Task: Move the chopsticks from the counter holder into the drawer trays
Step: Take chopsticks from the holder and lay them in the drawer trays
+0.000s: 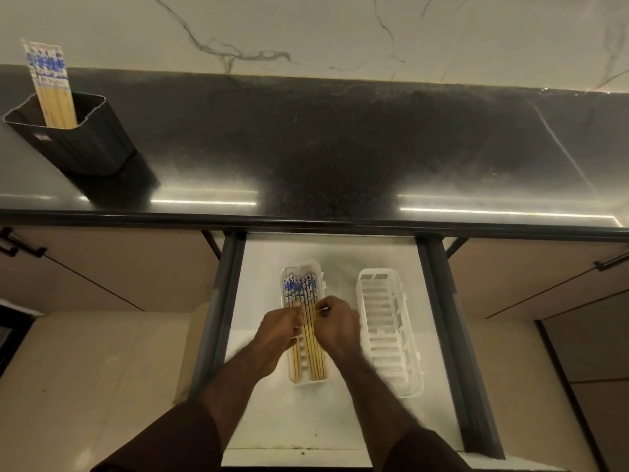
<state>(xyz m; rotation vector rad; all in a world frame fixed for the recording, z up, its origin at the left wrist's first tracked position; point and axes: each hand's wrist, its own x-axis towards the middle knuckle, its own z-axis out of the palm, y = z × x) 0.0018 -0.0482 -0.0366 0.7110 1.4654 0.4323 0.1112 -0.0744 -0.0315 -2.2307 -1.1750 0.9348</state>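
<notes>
A black ribbed holder (89,141) stands on the dark counter at the far left, with several bamboo chopsticks (51,86) with blue-and-white tops sticking out of it. Below, in the open drawer (343,253), a white slotted tray (285,277) holds several more chopsticks (308,321) lying lengthwise. My left hand (277,330) and my right hand (337,323) are both over this tray, fingers curled around the chopsticks from either side. A second white tray (388,328) lies to the right with nothing in it.
The dark counter (340,148) stretches across above the drawer, its front edge overhanging the drawer's back. Closed cabinet doors (102,267) with black handles flank the drawer on both sides. A marbled wall rises behind the counter.
</notes>
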